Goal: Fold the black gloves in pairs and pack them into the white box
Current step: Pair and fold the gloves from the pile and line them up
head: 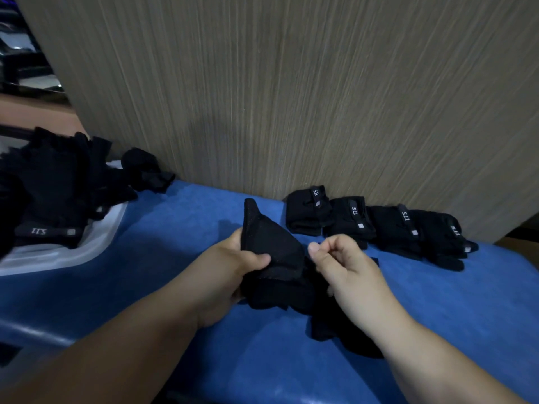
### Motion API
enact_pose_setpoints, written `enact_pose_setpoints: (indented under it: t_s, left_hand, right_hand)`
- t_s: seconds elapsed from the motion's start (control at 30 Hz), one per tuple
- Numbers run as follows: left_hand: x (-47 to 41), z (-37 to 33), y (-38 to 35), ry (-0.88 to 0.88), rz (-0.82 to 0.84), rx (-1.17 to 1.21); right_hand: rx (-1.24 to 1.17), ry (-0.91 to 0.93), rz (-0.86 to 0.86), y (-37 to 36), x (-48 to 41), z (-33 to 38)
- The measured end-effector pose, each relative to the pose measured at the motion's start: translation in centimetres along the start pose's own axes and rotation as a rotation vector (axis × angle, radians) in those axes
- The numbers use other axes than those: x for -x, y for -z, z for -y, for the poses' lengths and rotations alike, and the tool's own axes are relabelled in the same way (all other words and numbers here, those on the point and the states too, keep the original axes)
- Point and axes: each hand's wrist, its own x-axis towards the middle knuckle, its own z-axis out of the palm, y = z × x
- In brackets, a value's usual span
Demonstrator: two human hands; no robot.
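Black glove (271,240) pinched between our left hand's (230,278) thumb and curled fingers; right hand (341,260) curls thumb to forefinger beside it, on cloth or not we cannot tell. Should that pinch slacken, the fold could spring open short of the white box (96,246), left of those fingers.

A black glove (271,252) is gripped in the left hand (233,275), one pointed end tilted up, the rest crumpled on the blue tabletop (175,258). Four folded pairs (385,228) lie in a touching row along its far edge. Loose gloves (55,182) are heaped over the white box (96,243) at far left.
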Motion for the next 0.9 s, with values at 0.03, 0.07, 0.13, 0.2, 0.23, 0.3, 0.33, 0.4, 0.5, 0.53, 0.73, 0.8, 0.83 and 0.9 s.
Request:
enact_pose_setpoints:
  t_s: [0.03, 0.07, 0.13, 0.2, 0.23, 0.3, 0.33, 0.4, 0.5, 0.53, 0.73, 0.8, 0.83, 0.9]
  left_hand:
    - [0.1, 0.0, -0.1, -0.005, 0.033, 0.022]
    - [0.1, 0.0, -0.2, -0.012, 0.06, 0.044]
    - [0.1, 0.0, 0.0, -0.032, 0.084, 0.095]
    - [0.0, 0.0, 0.1, -0.053, 0.107, 0.138]
    - [0.0, 0.0, 0.2, -0.056, 0.123, 0.157]
    - [0.0, -0.1, 0.2, -0.053, 0.164, 0.173]
    - [0.1, -0.2, 0.1, -0.051, 0.181, 0.17]
    - [0.1, -0.2, -0.1, -0.041, 0.166, 0.147]
    - [-0.2, 0.1, -0.2, -0.03, 0.065, 0.082]
    - [-0.3, 0.2, -0.2, -0.025, 0.027, 0.056]
    - [-0.8, 0.2, 0.1, -0.007, -0.101, 0.001]
    - [-1.3, 0.7, 0.5, -0.078, -0.22, -0.197]
    - [-1.6, 0.9, 0.6, -0.127, -0.289, -0.346]
    - [-2.0, 1.3, 1.1, -0.225, -0.396, -0.615]
  right_hand:
    - [0.005, -0.031, 0.018, -0.1, 0.1, 0.2]
    - [0.002, -0.06, 0.032, -0.2, 0.2, 0.4]
    - [-0.062, -0.138, 0.066, -0.3, 0.2, 0.7]
    - [-0.276, -0.243, 0.13, -0.4, 0.1, 0.9]
    - [-0.407, -0.281, 0.167, -0.5, 0.1, 1.1]
    - [-0.575, -0.298, 0.209, -0.3, 0.1, 1.3]
    - [-0.608, -0.283, 0.209, -0.2, 0.1, 1.3]
    - [-0.595, -0.228, 0.179, -0.1, -0.1, 1.2]
    - [-0.465, -0.134, 0.111, -0.1, -0.1, 0.7]
    - [-0.403, -0.106, 0.094, -0.1, 0.0, 0.6]
    - [-0.053, 0.066, -0.028, -0.2, 0.3, 0.4]
    - [0.056, 0.104, -0.058, -0.3, 0.3, 0.2]
    - [0.133, 0.119, -0.052, -0.2, 0.2, 0.0]
    - [0.307, 0.111, 0.012, -0.1, 0.0, -0.4]
